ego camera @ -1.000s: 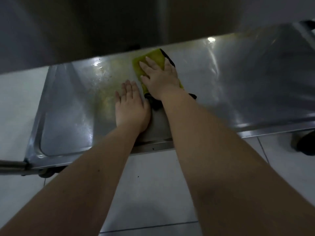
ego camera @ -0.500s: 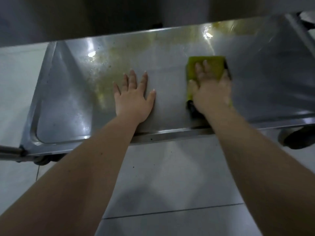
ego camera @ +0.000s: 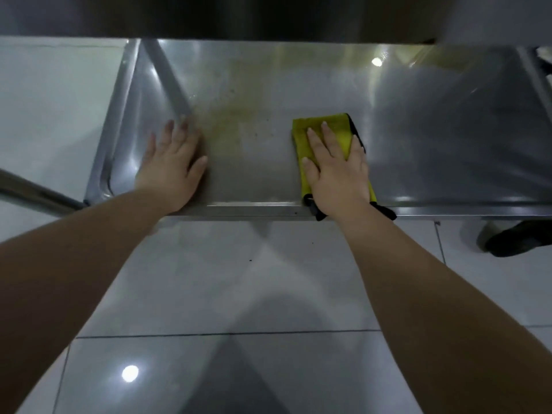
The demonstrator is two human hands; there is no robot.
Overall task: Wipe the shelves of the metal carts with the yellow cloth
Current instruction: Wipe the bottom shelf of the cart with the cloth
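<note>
The right hand [ego camera: 337, 171] lies flat, fingers spread, pressing the cloth [ego camera: 324, 135] onto the shelf [ego camera: 263, 162], gripping nothing. At nine o'clock from it, the left hand [ego camera: 171, 171] rests open-palmed and empty, probably bracing the cart.

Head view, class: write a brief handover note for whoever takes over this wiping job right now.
Left hand: flat and empty on the shelf, bracing near its left end.
Right hand: open, pressing the yellow cloth flat near the shelf's front edge.
Done: cannot tell how much has been wiped.
Left: a yellowish stain between the hands, with dark specks around it. Other shelves are not in view.
</note>
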